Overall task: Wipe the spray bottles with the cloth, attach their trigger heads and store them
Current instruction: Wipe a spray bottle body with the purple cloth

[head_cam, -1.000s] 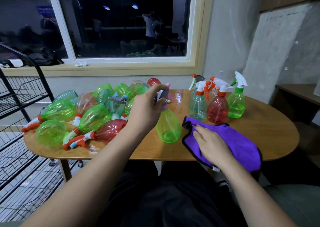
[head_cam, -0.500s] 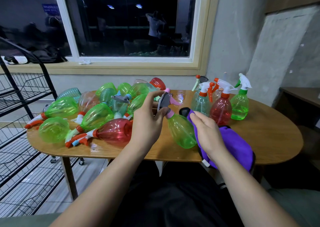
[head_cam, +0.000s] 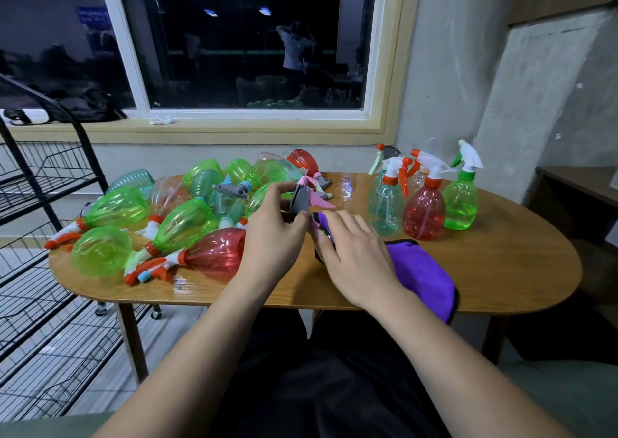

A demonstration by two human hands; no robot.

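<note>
At the near edge of the wooden table point(head_cam: 501, 307), head view, the only one.

- Left hand point(head_cam: 272, 237): fingers and thumb curled tight round a grey trigger head point(head_cam: 300, 200) with a pink lever, held just above the tabletop.
- Right hand point(head_cam: 354, 257): just beside the left, fingers curved over a fold of the purple cloth point(head_cam: 424, 273), gripping it against what is probably the body of the bottle being worked on. That bottle is hidden under hand and cloth, so its colour and tilt cannot be read.
- The rest of the cloth trails right and hangs over the table's near rim.
- Left of the hands: a heap of bottles point(head_cam: 184, 220) on their sides, mostly green, one red. Some have orange-and-white heads fitted.
- Right, well apart from the heap: three upright bottles with heads on, a clear bottle point(head_cam: 384, 210), a red bottle point(head_cam: 424, 216) and a green bottle point(head_cam: 459, 203).
- A black wire rack point(head_cam: 50, 183) stands off the table's left end.

Step in hand, by my reading: wiping, with the head held as a handle.

Doing it well:
- Keep the left grip firm so the bottle cannot spin.
- Wrap the cloth fully round the body and stroke from neck to base.
- Turn the bottle between strokes so no side is missed.
- Check the collar is snug before standing it with the upright group.
</note>
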